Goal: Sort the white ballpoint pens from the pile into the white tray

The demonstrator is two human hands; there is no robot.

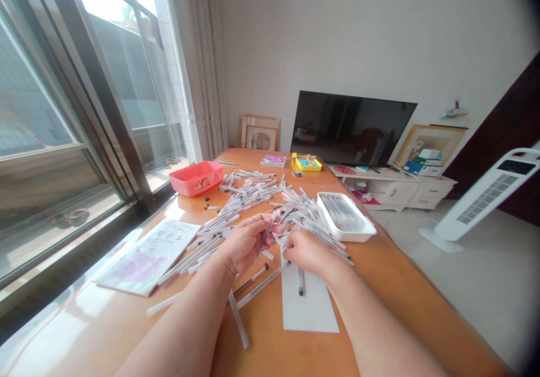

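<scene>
My left hand [247, 243] is closed round a slim, translucent pen [265, 236], which slants upward between thumb and fingers. Close beside it, my right hand [307, 251] is curled shut above a sheet of white paper [310, 315]; whatever it pinches is hidden behind the fingers. A black-ended pen [301, 282] lies on the paper just below that hand. Clear pen tubes [248, 194] and pen parts are spread in a loose heap beyond and around both hands. A thin black-capped pen piece [251, 278] rests near my left wrist.
A white tray [354, 235] filled with pens stands at the right edge of the wooden table [261, 360]. A red plastic basket [196, 179] sits at the far left. The exercise book [147, 256] lies at left; a yellow box [309, 165] and booklet [273, 161] are at the back.
</scene>
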